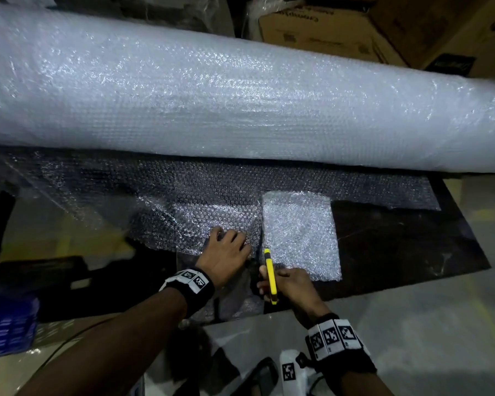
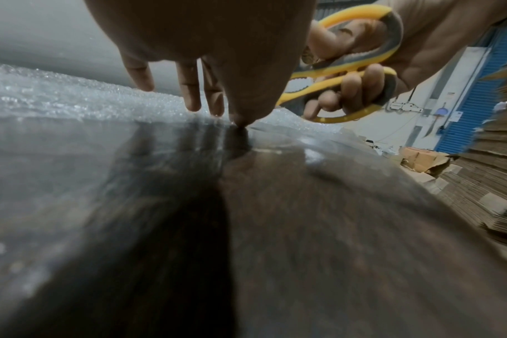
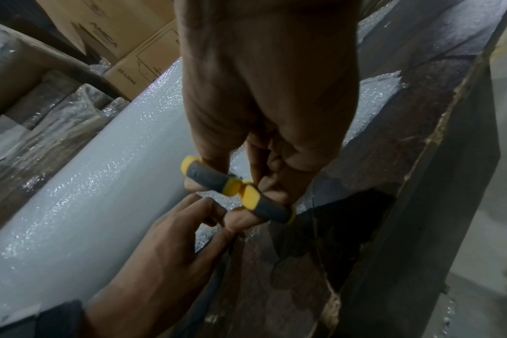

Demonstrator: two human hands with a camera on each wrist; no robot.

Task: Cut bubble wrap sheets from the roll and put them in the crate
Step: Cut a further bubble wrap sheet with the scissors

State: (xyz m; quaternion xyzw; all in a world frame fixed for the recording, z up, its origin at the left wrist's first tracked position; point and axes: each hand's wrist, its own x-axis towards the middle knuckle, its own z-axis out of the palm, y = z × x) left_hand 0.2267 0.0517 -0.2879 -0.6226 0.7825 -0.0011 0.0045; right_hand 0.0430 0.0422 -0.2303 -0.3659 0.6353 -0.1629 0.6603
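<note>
A big white bubble wrap roll (image 1: 240, 95) lies across the far side of a dark table (image 1: 397, 247). Its loose sheet (image 1: 206, 195) spreads toward me. My left hand (image 1: 226, 252) presses on that sheet with straight fingers (image 2: 191, 91). Just to its right, my right hand (image 1: 292, 284) grips yellow and grey scissors (image 1: 270, 275), fingers through the handles (image 3: 217, 180), blades pointing along a cut line toward the roll. To the right of the cut lies a whiter rectangular piece of bubble wrap (image 1: 300, 232). The blades are hidden under the hand.
A blue crate (image 1: 6, 327) stands low at the left, below the table. Cardboard boxes (image 1: 326, 27) sit behind the roll. A stack of flat cardboard (image 2: 492, 183) rises at the right. The table's right edge (image 3: 420, 205) is chipped, with grey floor beyond.
</note>
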